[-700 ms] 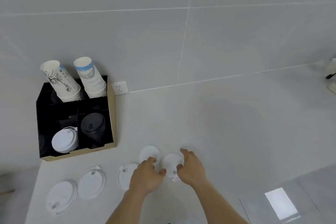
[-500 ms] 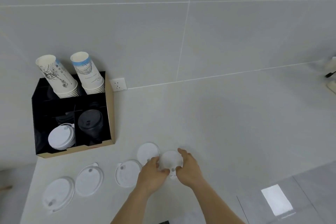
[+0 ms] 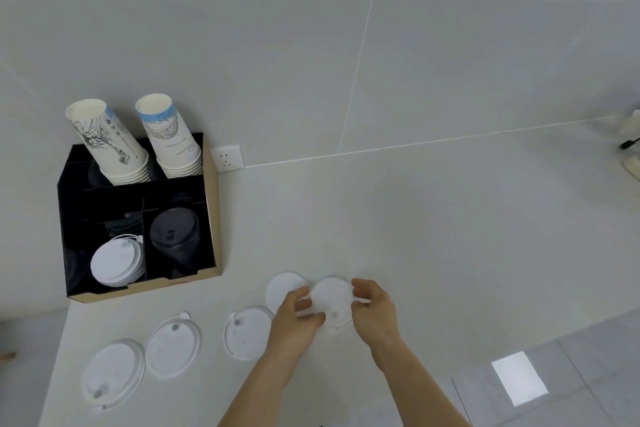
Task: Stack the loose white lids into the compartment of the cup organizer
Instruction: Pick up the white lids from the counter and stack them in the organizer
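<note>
Five loose white lids are out on the counter (image 3: 450, 236); both hands pinch the rightmost white lid (image 3: 331, 300) by its rim, the left hand (image 3: 294, 317) and right hand (image 3: 374, 308) curled narrow around it. This looks like the pickup step. Next it likely needs carrying left to the white lid stack (image 3: 116, 262) in the cup organizer (image 3: 211, 204), front-left compartment.

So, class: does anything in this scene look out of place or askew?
Yes. Four white lids lie loose on the counter outside the organizer; both hands hold a fifth. The two cup stacks lean left.
</note>
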A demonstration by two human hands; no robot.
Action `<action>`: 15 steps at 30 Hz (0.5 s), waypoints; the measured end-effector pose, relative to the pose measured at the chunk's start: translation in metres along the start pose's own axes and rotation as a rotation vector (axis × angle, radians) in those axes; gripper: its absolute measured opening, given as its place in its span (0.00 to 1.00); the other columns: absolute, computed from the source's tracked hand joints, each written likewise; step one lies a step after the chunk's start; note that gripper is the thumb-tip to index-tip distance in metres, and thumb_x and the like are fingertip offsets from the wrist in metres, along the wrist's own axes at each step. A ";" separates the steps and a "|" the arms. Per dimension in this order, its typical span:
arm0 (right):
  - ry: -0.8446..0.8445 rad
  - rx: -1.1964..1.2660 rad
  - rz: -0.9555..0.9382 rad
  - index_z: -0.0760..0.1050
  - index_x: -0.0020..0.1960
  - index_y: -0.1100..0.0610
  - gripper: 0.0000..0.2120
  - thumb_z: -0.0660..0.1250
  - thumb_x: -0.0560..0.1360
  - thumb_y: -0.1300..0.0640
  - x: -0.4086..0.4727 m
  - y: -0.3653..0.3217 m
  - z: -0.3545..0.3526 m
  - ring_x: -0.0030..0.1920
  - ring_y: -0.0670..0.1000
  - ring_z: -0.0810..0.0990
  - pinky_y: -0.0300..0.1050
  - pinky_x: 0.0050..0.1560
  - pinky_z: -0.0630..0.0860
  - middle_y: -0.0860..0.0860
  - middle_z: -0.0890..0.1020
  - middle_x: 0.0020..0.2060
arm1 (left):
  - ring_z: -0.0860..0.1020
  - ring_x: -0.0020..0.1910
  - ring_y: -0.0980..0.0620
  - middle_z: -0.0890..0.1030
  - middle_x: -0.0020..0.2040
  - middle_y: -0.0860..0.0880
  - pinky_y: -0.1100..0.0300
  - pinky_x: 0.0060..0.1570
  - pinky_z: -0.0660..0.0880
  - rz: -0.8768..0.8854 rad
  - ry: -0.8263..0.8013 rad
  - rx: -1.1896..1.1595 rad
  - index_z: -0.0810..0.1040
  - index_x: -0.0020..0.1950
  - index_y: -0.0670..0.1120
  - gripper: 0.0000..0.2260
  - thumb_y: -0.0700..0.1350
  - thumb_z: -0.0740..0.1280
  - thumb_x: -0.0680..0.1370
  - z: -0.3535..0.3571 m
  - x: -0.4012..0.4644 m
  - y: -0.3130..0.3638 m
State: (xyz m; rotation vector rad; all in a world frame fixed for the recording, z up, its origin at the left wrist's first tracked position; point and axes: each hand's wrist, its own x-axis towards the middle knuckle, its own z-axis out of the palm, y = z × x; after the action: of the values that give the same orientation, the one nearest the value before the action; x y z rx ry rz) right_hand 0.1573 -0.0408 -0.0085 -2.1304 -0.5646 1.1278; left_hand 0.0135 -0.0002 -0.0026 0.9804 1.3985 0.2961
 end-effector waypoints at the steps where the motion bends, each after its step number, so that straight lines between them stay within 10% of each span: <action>1: 0.026 0.018 -0.009 0.77 0.64 0.50 0.24 0.58 0.75 0.69 -0.001 -0.007 0.000 0.55 0.51 0.80 0.45 0.52 0.76 0.49 0.82 0.57 | 0.79 0.58 0.51 0.78 0.61 0.55 0.54 0.60 0.75 0.016 0.009 -0.013 0.70 0.70 0.55 0.26 0.42 0.70 0.73 -0.006 -0.001 0.005; 15: -0.066 0.072 -0.251 0.81 0.53 0.50 0.14 0.61 0.77 0.64 -0.044 -0.154 0.142 0.49 0.56 0.85 0.61 0.56 0.83 0.49 0.85 0.50 | 0.83 0.52 0.49 0.85 0.53 0.51 0.49 0.59 0.79 0.236 0.281 -0.259 0.79 0.58 0.52 0.15 0.38 0.70 0.75 -0.212 -0.019 0.051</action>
State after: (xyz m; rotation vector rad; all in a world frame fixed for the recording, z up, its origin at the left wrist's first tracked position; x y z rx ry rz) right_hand 0.0038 0.0868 0.0678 -1.9053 -0.7859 1.0634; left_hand -0.1648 0.1017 0.0741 0.9125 1.4515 0.7967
